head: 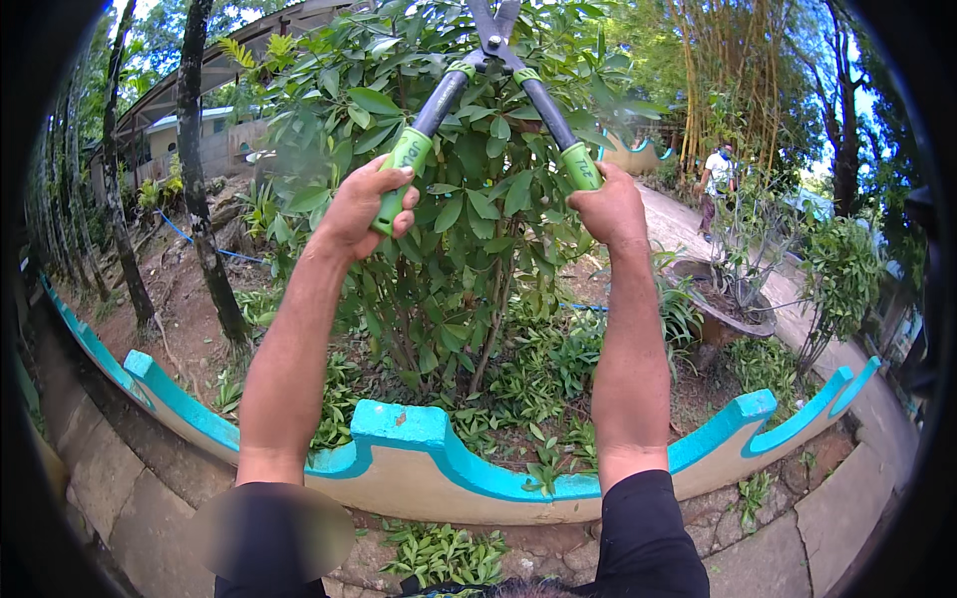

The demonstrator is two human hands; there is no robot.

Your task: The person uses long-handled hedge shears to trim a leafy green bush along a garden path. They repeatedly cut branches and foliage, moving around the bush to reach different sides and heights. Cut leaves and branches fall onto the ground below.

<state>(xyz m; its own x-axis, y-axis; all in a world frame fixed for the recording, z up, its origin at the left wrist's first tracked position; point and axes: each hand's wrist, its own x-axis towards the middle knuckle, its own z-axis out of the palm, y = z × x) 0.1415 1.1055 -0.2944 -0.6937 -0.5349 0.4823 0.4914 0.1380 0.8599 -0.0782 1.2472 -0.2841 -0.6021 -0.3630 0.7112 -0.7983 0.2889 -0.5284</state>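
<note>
Both hands hold hedge shears (494,45) up in front of a leafy shrub (478,202). My left hand (364,205) is wrapped around the green grip of the left handle, thumb laid along it. The right handle's green grip is in my right hand (614,205). The handles spread apart below the pivot bolt, and the blades stand somewhat apart. Their tips are cut off by the top of the picture. Thin stems (490,329) rise from the ground under the foliage.
A low wall with a turquoise scalloped top (400,426) curves between me and the shrub. Cut leafy sprigs (448,553) lie on the pavement at its foot. A large planter (725,306) stands right, and a person (718,183) is on the path beyond. Tree trunks (198,187) rise left.
</note>
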